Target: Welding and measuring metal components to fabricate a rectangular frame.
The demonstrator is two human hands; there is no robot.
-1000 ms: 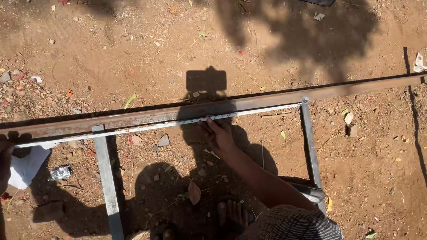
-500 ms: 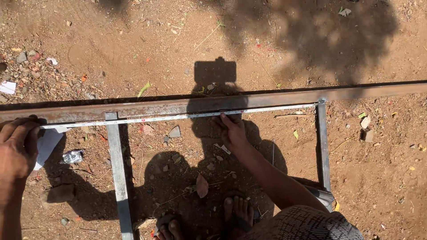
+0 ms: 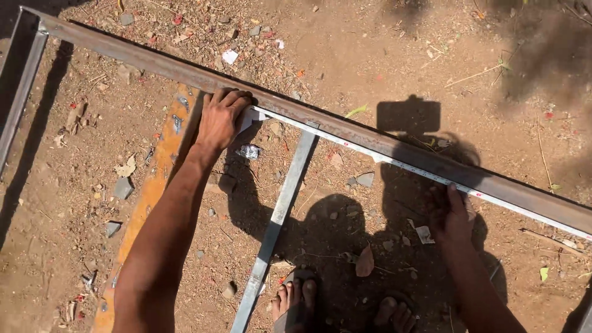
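Left hand (image 3: 221,120) pressing measuring tape (image 3: 394,161) end onto rusty steel bar (image 3: 345,126) at ten o'clock, grip closed over white tape case. Right hand (image 3: 453,216) at four o'clock, fingers flat, pinning tape against bar. Crumpled silvery wrapper (image 3: 250,152) lying just below left hand.

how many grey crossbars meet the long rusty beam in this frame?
2 in view. One grey crossbar runs from the rusty beam toward the feet, between the left hand and right hand. Another sits at the far-left end. More may lie out of frame.
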